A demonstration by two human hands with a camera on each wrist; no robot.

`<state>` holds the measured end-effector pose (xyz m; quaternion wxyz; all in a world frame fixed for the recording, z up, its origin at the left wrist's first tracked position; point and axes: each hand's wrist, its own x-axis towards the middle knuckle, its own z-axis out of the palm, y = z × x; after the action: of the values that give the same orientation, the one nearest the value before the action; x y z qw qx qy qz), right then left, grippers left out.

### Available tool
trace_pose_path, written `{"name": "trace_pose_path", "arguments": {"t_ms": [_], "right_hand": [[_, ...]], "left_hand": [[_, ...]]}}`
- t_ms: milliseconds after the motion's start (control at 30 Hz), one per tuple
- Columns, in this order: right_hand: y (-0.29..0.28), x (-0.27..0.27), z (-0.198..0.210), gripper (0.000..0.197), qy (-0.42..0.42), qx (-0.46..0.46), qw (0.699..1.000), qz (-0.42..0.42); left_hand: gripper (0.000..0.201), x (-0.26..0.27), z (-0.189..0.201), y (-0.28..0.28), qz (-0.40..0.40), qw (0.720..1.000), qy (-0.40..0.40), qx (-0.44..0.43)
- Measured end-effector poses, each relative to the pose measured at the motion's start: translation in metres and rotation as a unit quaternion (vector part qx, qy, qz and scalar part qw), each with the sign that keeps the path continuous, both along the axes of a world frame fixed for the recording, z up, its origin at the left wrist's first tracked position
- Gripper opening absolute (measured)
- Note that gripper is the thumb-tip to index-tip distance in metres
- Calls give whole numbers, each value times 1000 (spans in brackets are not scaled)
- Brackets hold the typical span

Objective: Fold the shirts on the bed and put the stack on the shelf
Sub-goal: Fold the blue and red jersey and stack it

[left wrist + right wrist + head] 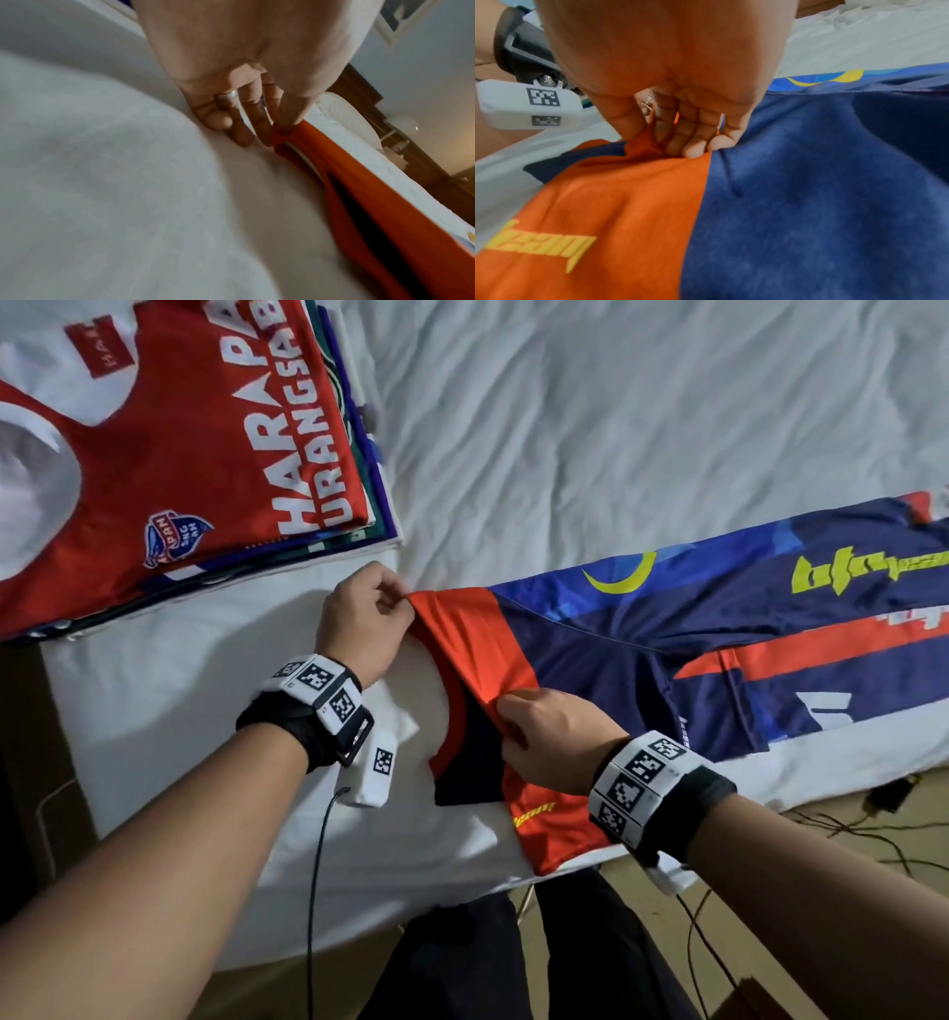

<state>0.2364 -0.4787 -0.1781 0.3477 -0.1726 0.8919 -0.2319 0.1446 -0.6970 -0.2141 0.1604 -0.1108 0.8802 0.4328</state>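
A navy, blue and orange jersey [667, 629] lies folded into a long strip across the white bed [565, 428], its orange collar end toward me. My left hand [367, 618] pinches the far orange corner of that end between thumb and fingers [282, 123]. My right hand [544, 737] pinches the orange fabric [628, 192] near the neckline, closer to the bed's edge. A stack of folded shirts [169, 454], a red and white one on top, sits at the upper left of the bed.
The bed's near edge [359, 891] runs below my arms, with floor and black cables [847, 829] to the right. A cable [316, 891] hangs from my left wrist. Wrinkled bare sheet spreads beyond the jersey.
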Motion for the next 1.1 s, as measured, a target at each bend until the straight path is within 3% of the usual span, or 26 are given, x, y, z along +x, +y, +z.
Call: {"name": "trace_pose_path", "arguments": {"t_ms": [100,167,233,300,367,467,600,767,833,900,967,1033,1100], "right_hand": [[1,-7,1,17,-44,9,998,41],[4,-16,5,29,-81,-14,996,20],[10,-29,8,28,-26,-69,996,-43],[21,-49,8,23,95,-83,985,-114],[38,-74,4,24,167,-47,970,-170],[65,-106,-7,38,170,41,974,-145],[88,-131,-15,25,110,108,984,-84],[96,-134,-19,15,128,106,978,-130],[92,-121,-19,19,178,115,969,-128],[82,-96,-13,24,263,117,951,-116],[69,-61,-5,24,320,88,938,-99],[58,-13,0,28,328,65,941,-47],[56,36,-1,44,282,66,957,27]], "left_hand": [[18,3,-4,-5,-30,999,-30,23],[25,1,-3,-5,-47,997,-42,44],[22,-1,-1,-2,-41,997,-45,52],[17,-3,2,0,-3,997,-54,62],[25,-4,5,1,35,993,-73,91],[41,-3,5,4,1,993,-84,88],[15,0,-1,10,-73,996,-52,19],[5,4,-4,12,38,999,3,-1],[19,8,-4,16,68,995,55,-37],[35,15,0,21,-2,985,144,-95],[47,28,6,28,-149,960,190,-140],[61,48,7,35,-284,923,172,-195],[76,65,4,35,-349,896,102,-255]]}}
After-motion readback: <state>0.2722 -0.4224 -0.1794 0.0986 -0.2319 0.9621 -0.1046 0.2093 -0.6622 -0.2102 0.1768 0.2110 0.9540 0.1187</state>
